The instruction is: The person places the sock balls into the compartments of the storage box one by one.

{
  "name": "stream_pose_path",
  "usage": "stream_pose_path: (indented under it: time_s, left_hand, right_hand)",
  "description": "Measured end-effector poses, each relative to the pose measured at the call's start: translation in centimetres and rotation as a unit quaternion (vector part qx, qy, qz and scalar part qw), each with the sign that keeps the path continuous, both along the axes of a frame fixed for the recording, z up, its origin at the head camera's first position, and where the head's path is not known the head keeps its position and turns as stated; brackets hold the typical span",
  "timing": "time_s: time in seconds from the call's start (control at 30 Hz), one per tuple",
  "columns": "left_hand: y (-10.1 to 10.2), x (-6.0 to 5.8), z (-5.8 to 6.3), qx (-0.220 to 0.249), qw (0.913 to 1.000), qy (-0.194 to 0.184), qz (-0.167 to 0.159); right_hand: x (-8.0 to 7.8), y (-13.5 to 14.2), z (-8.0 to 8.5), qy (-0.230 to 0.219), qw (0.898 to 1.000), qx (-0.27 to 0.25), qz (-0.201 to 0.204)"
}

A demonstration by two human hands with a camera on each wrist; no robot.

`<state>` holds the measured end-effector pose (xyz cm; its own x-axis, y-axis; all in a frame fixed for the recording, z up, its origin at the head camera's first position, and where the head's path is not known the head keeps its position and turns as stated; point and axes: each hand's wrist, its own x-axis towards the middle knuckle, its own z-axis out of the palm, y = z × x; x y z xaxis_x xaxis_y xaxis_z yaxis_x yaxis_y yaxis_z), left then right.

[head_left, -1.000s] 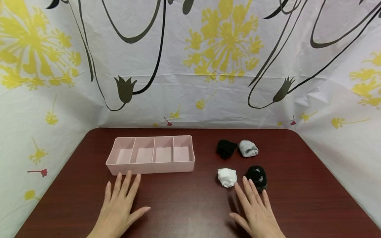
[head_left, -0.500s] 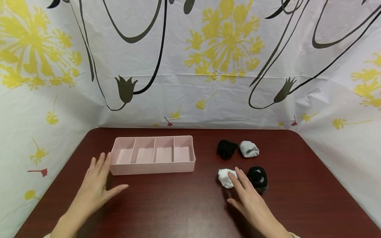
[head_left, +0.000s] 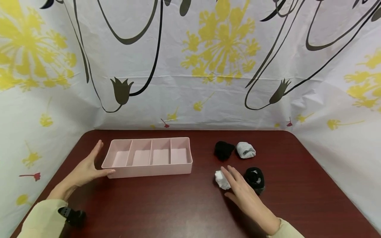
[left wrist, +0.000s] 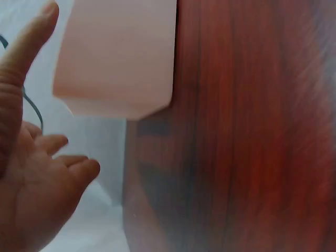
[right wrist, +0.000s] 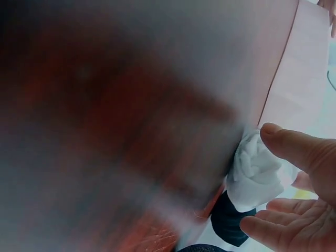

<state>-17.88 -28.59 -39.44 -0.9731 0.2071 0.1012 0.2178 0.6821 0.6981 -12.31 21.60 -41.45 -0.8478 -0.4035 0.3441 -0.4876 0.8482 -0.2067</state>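
A pink divided box (head_left: 148,171) lies at the left of the table, and its blank end fills the upper part of the left wrist view. My left hand (head_left: 84,172) is at the box's left end, thumb and fingers spread apart, the thumb overlapping the front corner. Over the rolled white sock (head_left: 220,180) reaches my right hand (head_left: 242,195), fingers extended and thumb apart. In the right wrist view the white sock (right wrist: 255,176) sits between thumb and fingers, which are not closed round it. A rolled black sock with grey patches (head_left: 254,180) lies just right of that hand.
Behind the white sock lie a rolled black sock (head_left: 224,150) and a rolled grey sock (head_left: 245,150). The dark red table (head_left: 166,205) is bordered by a patterned white sheet (head_left: 178,86) at the back and sides. A black strap device (head_left: 72,216) is on my left wrist.
My left hand has moved left from in front of the box to its left end, its thumb turned toward the box. My right hand has shifted left over the white sock.
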Motion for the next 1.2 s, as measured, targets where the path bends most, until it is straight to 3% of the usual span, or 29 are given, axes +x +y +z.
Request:
stream_pose_path:
  time_s: [0.27, 0.53, 0.77, 0.93, 1.2]
  left_hand:
    - [-1.4, -1.9, -0.9, 0.039, 0.9977, -0.037, -0.04]
    - [-1.8, -2.6, -1.4, 0.075, 0.9931, -0.053, -0.073]
    - [-1.7, -2.8, -1.3, 0.068, 0.9923, -0.061, -0.083]
    - [-1.7, -3.1, -1.2, 0.057, 0.9925, -0.065, -0.087]
    - [-1.7, -3.4, -1.5, 0.055, 0.9926, -0.068, -0.085]
  right_hand:
    - [-0.9, -0.1, -0.4, 0.025, 1.0, 0.003, 0.016]
    - [-1.4, -0.2, -0.5, 0.048, 0.998, 0.023, 0.026]
    - [-2.0, -0.4, -0.4, 0.062, 0.997, 0.03, 0.028]
    - [-2.6, -0.5, 0.4, 0.071, 0.997, 0.001, 0.038]
    - [-5.0, -3.2, 3.3, 0.069, 0.991, -0.106, 0.037]
